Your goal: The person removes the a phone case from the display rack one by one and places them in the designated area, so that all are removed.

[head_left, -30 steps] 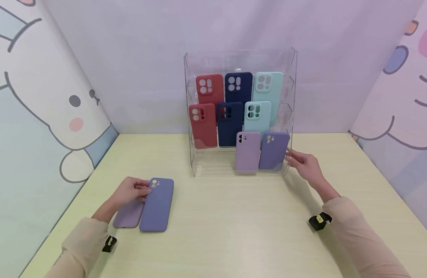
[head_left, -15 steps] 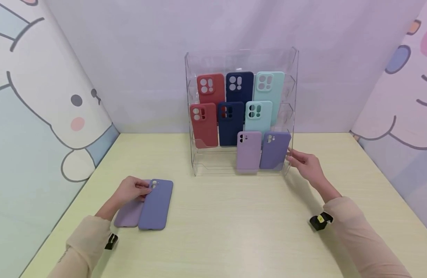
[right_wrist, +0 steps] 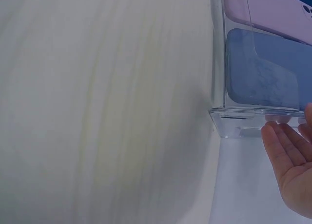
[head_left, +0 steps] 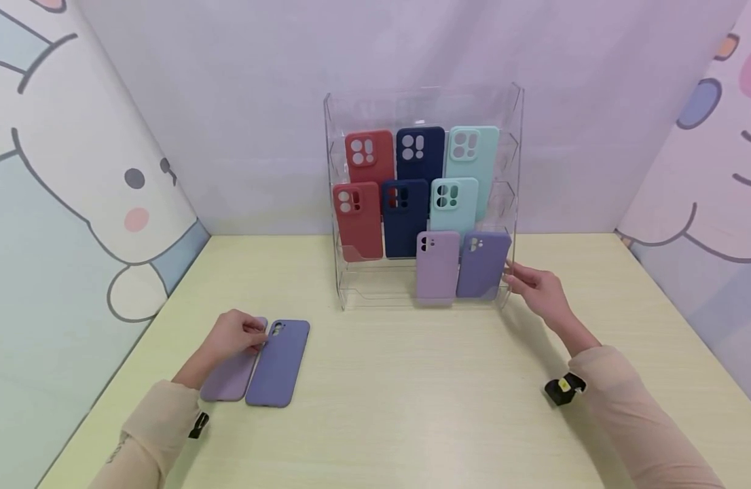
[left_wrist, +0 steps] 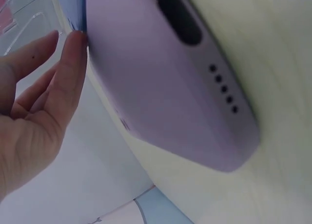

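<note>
My left hand [head_left: 233, 336] is over the top end of a lilac phone case [head_left: 229, 380] lying on the table. In the left wrist view its thumb and fingers stand apart, a fingertip touching near the cases' edges. Right beside lies a blue-violet phone case [head_left: 280, 367], flat. At the clear acrylic rack [head_left: 375, 299], my right hand [head_left: 540, 295] touches the right side panel with fairly straight fingers. On the bottom tier lean another lilac phone case [head_left: 437, 272] and another blue-violet phone case [head_left: 482, 268].
Higher tiers hold red phone cases [head_left: 360, 227], navy phone cases [head_left: 406, 227] and mint phone cases [head_left: 453, 214]. Behind the rack hangs a pale curtain [head_left: 259, 136]. Cartoon-printed panels [head_left: 94, 238] flank the light wood table [head_left: 412, 407].
The blue-violet case by my left hand has been lowered flat and shifted slightly right, apart from the lilac one. My left fingers have come off it. The right hand stays at the rack.
</note>
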A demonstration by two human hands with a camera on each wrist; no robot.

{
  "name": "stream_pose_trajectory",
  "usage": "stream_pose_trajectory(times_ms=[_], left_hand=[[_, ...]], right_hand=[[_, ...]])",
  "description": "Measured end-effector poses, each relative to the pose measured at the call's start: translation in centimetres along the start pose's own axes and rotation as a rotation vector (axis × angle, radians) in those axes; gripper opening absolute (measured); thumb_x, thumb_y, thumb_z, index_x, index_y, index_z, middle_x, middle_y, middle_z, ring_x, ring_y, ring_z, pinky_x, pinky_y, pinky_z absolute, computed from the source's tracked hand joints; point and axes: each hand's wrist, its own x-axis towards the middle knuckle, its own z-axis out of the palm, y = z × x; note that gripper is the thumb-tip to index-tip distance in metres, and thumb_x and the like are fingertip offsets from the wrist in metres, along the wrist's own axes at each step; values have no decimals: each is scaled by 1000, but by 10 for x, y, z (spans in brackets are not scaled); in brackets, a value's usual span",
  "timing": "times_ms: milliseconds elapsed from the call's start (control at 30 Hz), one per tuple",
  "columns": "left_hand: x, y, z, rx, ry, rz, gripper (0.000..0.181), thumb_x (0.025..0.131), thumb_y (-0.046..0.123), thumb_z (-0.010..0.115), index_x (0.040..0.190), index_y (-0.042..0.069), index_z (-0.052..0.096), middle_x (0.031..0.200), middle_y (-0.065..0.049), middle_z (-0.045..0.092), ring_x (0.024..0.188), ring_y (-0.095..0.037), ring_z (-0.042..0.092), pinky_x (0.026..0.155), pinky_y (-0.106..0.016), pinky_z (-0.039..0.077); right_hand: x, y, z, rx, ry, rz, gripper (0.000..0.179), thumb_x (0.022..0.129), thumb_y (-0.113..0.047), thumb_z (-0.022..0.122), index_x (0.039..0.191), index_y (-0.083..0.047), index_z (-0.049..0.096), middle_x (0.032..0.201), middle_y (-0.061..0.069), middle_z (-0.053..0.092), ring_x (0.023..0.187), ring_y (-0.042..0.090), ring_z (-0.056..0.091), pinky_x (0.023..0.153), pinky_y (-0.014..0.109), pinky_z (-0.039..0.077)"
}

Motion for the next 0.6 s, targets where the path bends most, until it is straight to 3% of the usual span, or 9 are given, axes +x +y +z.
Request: stream_pose_trajectory(times_ms=[300,600], left_hand=[[0,18,-5,77,118,109,23,81,5,65,97,-13,64,75,-11,67,59,-15,62,54,-25,50],[1,47,5,19,221,256,20,81,2,65,97,-10,64,78,-13,67,64,-17,63,54,-23,49]], right_hand=[[1,1,0,-10,-1,-3,44,93,-19,54,129,6,45,114,23,56,85,3,62,69,10,46],[0,-1,0,-48,6,19,44,93,-20,54,128,4,47,114,21,57,91,24,63,69,9,45]])
